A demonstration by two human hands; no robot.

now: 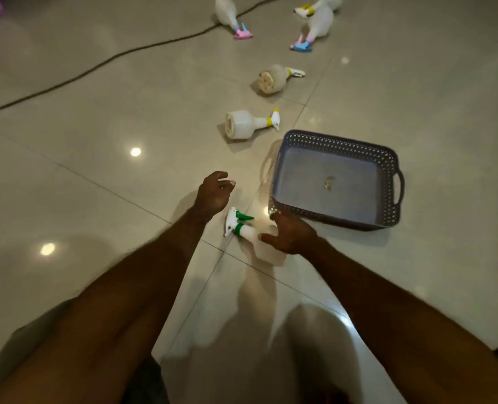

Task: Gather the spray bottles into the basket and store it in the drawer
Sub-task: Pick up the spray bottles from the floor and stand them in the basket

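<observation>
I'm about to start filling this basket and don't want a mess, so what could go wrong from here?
1. The right hand only partly covers the green-nozzle bottle; a loose grab may drop it or press the trigger.
2. The black cable crosses the floor near the far bottles, a possible snag.
3. The basket is shallow; six bottles may pile up and roll out.

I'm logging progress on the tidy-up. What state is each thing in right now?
Basket: on the floor, upright, no bottles in it.
Green-nozzle bottle: lying on the floor, right hand closing around its body.
Left hand: empty, fingers loosely curled.
Two yellow-collar bottles: lying on their sides.
Three far bottles: lying down, ungathered.
Cable: lying loose across the floor.
</observation>
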